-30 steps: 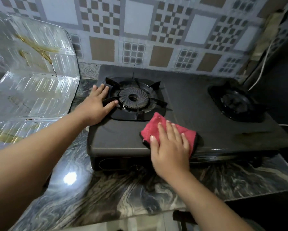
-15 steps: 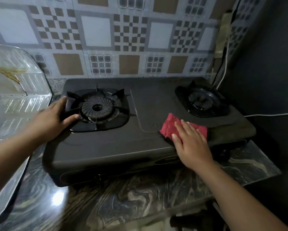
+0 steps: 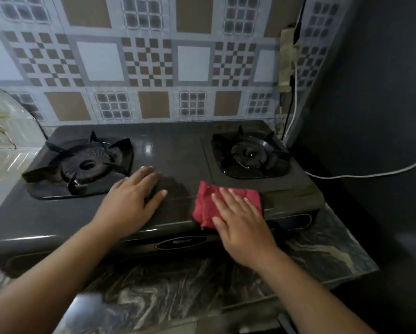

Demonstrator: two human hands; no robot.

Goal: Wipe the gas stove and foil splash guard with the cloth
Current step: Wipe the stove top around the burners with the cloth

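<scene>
A dark two-burner gas stove (image 3: pixel 173 153) sits on a marbled counter. My right hand (image 3: pixel 240 225) presses flat on a folded red cloth (image 3: pixel 207 203) near the stove's front edge, just in front of the right burner (image 3: pixel 250 156). My left hand (image 3: pixel 132 201) rests flat, fingers apart, on the stove top between the burners, right of the left burner (image 3: pixel 86 165). The foil splash guard (image 3: pixel 6 145) lies at the far left, stained with yellowish streaks and partly cut off by the frame.
A patterned tile wall (image 3: pixel 149 63) rises behind the stove. A dark wall (image 3: pixel 370 116) closes the right side, with a white cable (image 3: pixel 361 175) running along it from the corner. The marbled counter (image 3: pixel 322 249) ends close to the right of the stove.
My right hand has slid the cloth rightward along the stove's front. My left hand left the left burner's edge and now lies on the middle of the stove top. The view has swung right.
</scene>
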